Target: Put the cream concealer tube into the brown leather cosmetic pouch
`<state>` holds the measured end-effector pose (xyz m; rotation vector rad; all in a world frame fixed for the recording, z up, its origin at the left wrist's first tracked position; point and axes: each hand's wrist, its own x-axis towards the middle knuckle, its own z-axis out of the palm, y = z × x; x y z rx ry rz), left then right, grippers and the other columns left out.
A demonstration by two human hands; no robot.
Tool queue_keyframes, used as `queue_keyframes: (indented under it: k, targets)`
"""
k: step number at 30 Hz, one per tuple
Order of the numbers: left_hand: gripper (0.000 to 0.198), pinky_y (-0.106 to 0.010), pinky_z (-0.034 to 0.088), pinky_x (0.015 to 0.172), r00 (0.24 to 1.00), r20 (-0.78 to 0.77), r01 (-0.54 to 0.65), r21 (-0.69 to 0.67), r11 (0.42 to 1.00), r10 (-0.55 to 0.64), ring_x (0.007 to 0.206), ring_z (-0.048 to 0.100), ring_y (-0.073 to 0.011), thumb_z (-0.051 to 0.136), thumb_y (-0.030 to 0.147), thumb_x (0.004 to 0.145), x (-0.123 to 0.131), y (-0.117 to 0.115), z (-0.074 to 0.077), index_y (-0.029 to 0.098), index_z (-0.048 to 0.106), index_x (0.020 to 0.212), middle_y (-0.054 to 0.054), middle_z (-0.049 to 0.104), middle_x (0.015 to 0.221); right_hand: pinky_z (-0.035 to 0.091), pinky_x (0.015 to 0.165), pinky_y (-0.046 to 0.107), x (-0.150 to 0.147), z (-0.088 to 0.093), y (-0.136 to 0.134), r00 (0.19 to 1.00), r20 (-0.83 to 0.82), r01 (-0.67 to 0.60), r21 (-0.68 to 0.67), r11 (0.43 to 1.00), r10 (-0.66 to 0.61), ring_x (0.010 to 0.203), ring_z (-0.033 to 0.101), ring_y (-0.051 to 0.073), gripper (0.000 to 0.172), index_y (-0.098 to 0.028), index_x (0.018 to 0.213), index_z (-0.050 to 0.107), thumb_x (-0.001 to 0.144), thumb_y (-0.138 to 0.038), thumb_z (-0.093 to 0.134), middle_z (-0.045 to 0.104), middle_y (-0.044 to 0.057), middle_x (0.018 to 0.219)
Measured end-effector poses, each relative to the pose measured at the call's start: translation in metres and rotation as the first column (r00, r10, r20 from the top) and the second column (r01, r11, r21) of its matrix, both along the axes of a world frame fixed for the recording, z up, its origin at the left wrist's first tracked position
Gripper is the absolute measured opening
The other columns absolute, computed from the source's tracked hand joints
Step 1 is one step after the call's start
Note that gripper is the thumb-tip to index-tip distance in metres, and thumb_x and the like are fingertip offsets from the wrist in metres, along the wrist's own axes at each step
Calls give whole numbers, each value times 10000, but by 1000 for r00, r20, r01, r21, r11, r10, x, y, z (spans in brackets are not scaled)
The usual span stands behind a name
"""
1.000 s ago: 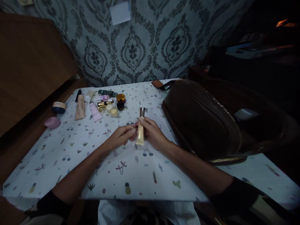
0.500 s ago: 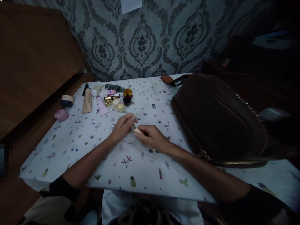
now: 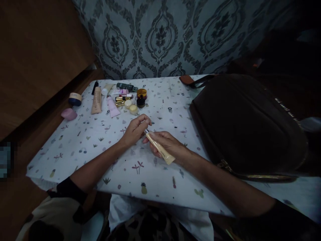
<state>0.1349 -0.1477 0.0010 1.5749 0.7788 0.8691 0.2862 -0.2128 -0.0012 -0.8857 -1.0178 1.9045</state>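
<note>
My right hand [image 3: 167, 142] is closed around a slim pale-yellow cosmetic tube [image 3: 162, 149] with dark lettering. Its flat crimped end points down and to the right, and its silver neck points up-left at my other hand. My left hand [image 3: 137, 129] is closed with thumb and fingers pinched at that silver end; whatever part lies inside the fingers is hidden. Both hands are just above the patterned tablecloth [image 3: 100, 167]. Beyond them lie a lilac tube [image 3: 113, 107], a beige tube [image 3: 96, 101] and a small pale-yellow pot [image 3: 133, 109].
A large dark brown bag [image 3: 245, 130] takes up the table's right side. Gold lipsticks [image 3: 122, 98], a black-lidded jar [image 3: 140, 102], an amber jar [image 3: 141, 93] and a dark green bottle [image 3: 126, 87] are grouped at the back. A pink sponge [image 3: 69, 114] and navy-based jar [image 3: 75, 99] sit at left.
My right hand has turned, so the tube's yellow body and lettering now show. The left hand stays at its silver end. The view has shifted slightly.
</note>
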Motion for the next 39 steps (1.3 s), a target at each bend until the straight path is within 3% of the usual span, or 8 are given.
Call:
queue_keyframes:
  k: [10, 16, 22, 27, 31, 34, 39]
  targets:
    - [358, -181, 190, 370, 998, 52, 27, -78, 997, -23, 377, 284, -38, 584, 538, 870, 3, 1, 0, 188, 523, 830, 97, 361, 570, 274, 371, 197, -1, -3, 3, 996, -94, -9, -86, 996, 1, 355, 412, 62, 439, -109, 823, 697, 862, -545, 667, 519, -33, 467]
    - [445, -171, 226, 385, 996, 71, 65, -74, 995, -59, 386, 327, -44, 562, 636, 881, 3, -1, 1, 192, 538, 900, 104, 366, 548, 384, 409, 183, -1, 0, 0, 994, -101, 33, -103, 994, -43, 413, 521, 80, 344, -133, 905, 704, 897, -473, 657, 643, 6, 548]
    - [517, -174, 403, 485, 999, 35, 11, -81, 997, -8, 566, 494, -81, 521, 696, 884, 4, 0, -3, 199, 549, 1022, 43, 519, 709, 548, 605, 190, 1, -5, 7, 966, -163, 189, -85, 978, -201, 632, 663, 100, 245, -159, 831, 677, 789, -367, 800, 721, 23, 735]
    - [560, -204, 478, 555, 999, 22, 41, -123, 992, -38, 707, 571, -116, 531, 709, 867, 4, 2, -4, 197, 542, 1091, -6, 568, 879, 590, 704, 239, 1, -9, 12, 919, -158, 361, -26, 932, -360, 749, 691, 128, 324, -170, 828, 649, 682, -345, 881, 709, 8, 791]
    - [552, -227, 500, 644, 986, -49, 157, -72, 985, -160, 770, 594, -129, 662, 608, 830, 1, 2, -3, 206, 514, 1179, -21, 587, 974, 561, 653, 242, 2, -11, 12, 883, -91, 465, 32, 885, -460, 692, 644, 121, 445, -172, 762, 627, 572, -449, 918, 678, -3, 756]
    - [489, -242, 493, 748, 950, -115, 292, -6, 956, -290, 871, 602, -152, 724, 498, 815, 0, 1, -1, 180, 544, 1139, -37, 606, 1002, 488, 570, 214, 4, -11, 12, 846, -29, 531, 113, 840, -532, 607, 562, 91, 447, -178, 725, 604, 605, -501, 890, 621, -25, 681]
    - [415, -216, 436, 562, 900, -170, 405, -12, 914, -401, 589, 530, -102, 559, 511, 931, -1, -1, 2, 154, 514, 1138, 6, 579, 758, 338, 439, 201, 10, -7, 13, 854, 31, 511, 146, 847, -520, 499, 437, 68, 502, -183, 659, 539, 693, -610, 800, 484, -48, 566]
